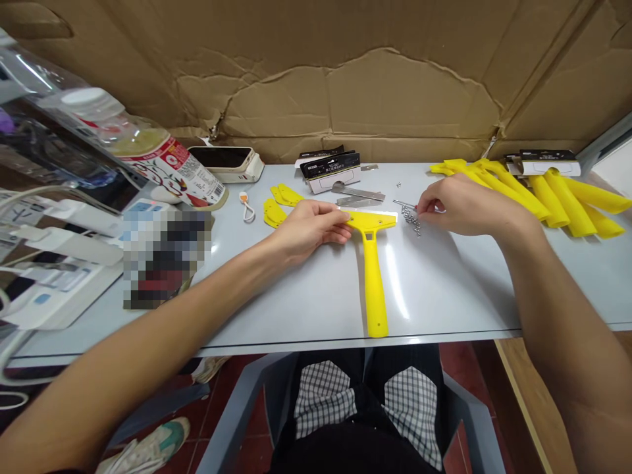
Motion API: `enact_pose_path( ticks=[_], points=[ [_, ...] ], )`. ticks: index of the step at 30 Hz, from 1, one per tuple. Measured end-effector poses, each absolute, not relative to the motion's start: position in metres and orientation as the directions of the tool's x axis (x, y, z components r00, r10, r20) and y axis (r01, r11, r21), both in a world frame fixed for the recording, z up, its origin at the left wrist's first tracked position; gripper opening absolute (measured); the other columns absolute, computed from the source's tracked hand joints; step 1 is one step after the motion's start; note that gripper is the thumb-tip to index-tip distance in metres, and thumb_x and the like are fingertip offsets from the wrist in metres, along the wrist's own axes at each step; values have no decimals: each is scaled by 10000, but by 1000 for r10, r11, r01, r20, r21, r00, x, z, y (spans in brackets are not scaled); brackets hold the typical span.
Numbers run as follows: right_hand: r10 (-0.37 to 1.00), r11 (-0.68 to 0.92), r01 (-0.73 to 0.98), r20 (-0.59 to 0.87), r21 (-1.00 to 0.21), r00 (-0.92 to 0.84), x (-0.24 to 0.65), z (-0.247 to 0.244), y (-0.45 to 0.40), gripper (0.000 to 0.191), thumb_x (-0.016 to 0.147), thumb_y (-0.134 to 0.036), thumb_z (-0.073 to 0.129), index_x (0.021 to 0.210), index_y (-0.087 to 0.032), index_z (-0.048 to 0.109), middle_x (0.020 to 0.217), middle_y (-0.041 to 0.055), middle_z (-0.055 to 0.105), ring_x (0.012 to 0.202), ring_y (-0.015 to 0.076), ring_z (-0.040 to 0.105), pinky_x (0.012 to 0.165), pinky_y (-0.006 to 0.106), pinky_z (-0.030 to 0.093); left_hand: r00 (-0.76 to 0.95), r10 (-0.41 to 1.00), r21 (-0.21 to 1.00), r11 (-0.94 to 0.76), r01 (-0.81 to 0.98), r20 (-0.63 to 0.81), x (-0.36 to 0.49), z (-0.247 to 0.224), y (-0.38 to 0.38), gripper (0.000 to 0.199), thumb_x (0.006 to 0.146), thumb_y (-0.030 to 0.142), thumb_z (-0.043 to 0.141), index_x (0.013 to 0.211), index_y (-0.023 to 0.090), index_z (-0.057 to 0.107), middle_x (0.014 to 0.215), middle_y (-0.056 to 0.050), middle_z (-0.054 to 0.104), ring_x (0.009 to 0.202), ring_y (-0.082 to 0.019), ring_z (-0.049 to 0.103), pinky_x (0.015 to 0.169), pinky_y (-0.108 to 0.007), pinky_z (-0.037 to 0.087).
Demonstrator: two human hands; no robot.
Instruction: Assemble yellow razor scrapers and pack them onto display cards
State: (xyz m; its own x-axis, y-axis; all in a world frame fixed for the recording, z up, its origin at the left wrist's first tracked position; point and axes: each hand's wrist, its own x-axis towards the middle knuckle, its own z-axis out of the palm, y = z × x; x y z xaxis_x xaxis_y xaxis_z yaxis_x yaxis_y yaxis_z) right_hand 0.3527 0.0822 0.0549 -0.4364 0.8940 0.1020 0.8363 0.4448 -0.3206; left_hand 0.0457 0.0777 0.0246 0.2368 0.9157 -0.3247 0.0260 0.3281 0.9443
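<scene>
A yellow scraper [376, 276] lies on the table with its handle toward me and a thin metal blade along its far edge. My left hand [318, 227] is closed, pinching the left end of the scraper's head. To the right, my right hand [457, 205] is closed around a small screwdriver; its thin shaft [403, 203] points left over a pile of small screws [411, 220]. Most of the screwdriver's handle is hidden by the fingers. Loose metal blades [359, 193] lie beyond the scraper. Yellow plastic plates [274, 212] are partly behind my left hand.
Yellow handles [563, 204] are heaped at the right. Black-and-white packaging [332, 172] stands at the back. On the left are a drink bottle [162, 168], a phone [224, 161], a short cable [245, 207] and power strips [64, 283]. Cardboard [345, 79] walls the far side.
</scene>
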Motion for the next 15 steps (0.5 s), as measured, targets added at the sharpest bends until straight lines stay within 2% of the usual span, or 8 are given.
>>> enact_pose_path(
  ticks=[3,8,11,15],
  points=[
    [860,503,791,107,-349,-500,335,66,72,79,860,-282,747,808,-246,795,798,42,748,736,217,630,684,366,446,265,907,943,332,26,-326,49,23,73,161,963,90,728,811,62,774,730,-127,778,578,-118,700,617,-228,598],
    [825,552,609,265,-569,-500,295,64,58,106,914,-274,686,859,-223,761,896,51,778,844,219,664,787,378,489,307,899,947,319,33,-313,53,22,63,181,969,106,735,794,76,771,726,-111,777,591,-116,709,606,-215,584],
    [845,513,554,272,-656,-460,282,51,56,114,915,-290,694,882,-214,772,982,74,774,940,234,672,780,368,499,340,890,949,314,24,-303,54,22,59,184,967,135,755,790,87,771,714,-96,765,617,-117,712,638,-220,589],
    [864,462,531,228,-710,-448,276,40,56,116,900,-287,716,884,-207,799,1113,100,757,1003,243,685,774,353,505,371,875,945,326,24,-311,56,23,54,173,962,165,776,806,89,776,722,-85,758,646,-123,713,685,-243,598]
  ],
)
